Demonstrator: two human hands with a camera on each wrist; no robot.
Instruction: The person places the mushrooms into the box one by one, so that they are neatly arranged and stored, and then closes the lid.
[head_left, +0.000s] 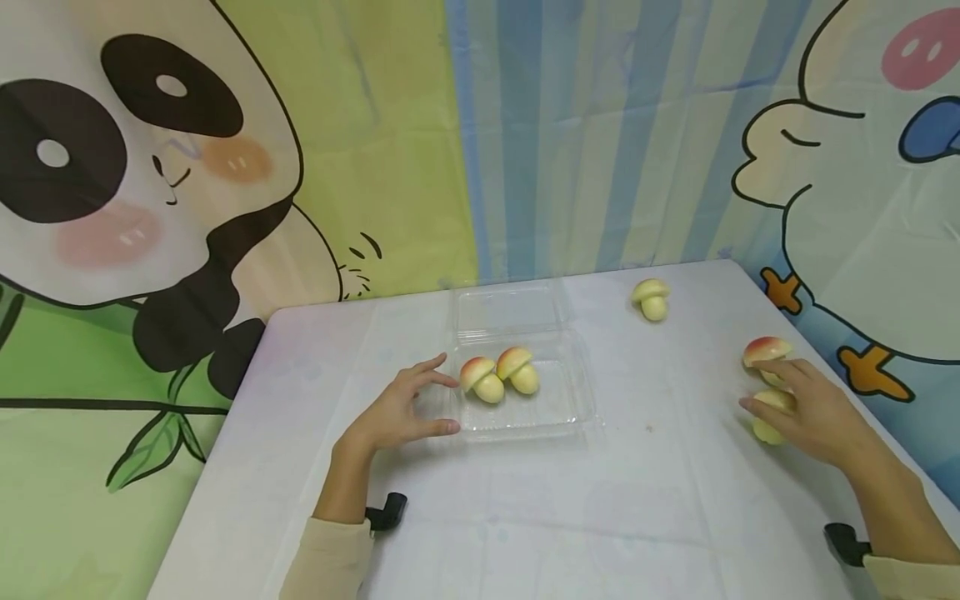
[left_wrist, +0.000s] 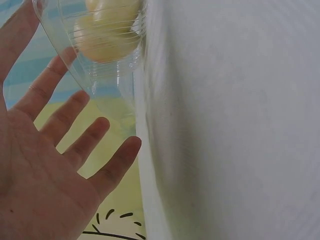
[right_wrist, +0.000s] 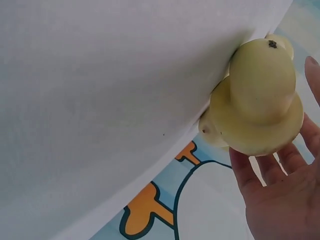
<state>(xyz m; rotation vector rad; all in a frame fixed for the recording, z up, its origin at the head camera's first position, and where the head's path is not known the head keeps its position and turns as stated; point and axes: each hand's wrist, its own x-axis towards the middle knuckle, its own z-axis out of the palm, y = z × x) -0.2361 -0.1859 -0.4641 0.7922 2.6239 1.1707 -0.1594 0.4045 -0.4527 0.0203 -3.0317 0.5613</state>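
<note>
Two toy mushrooms with red-and-yellow caps [head_left: 476, 374] [head_left: 518, 370] lie side by side in a clear plastic clamshell box [head_left: 558, 400], whose lid is folded back. At the box's left edge is my left hand [head_left: 408, 408], fingers spread and thumb apart, fingertips at the rim. My right hand [head_left: 813, 412] reaches over a pale yellow mushroom [right_wrist: 262, 85] at the table's right side. In the right wrist view its fingers lie behind that mushroom, while the thumb stands off it. Just beyond is a red-capped mushroom [head_left: 765, 350], partly hidden by the fingers.
Another pale yellow mushroom [head_left: 651, 300] stands near the back edge of the white-covered table [head_left: 600, 517]. Printed cloths with a panda [head_left: 187, 192] and stripes hang behind the table. The table's right edge runs close by my right hand.
</note>
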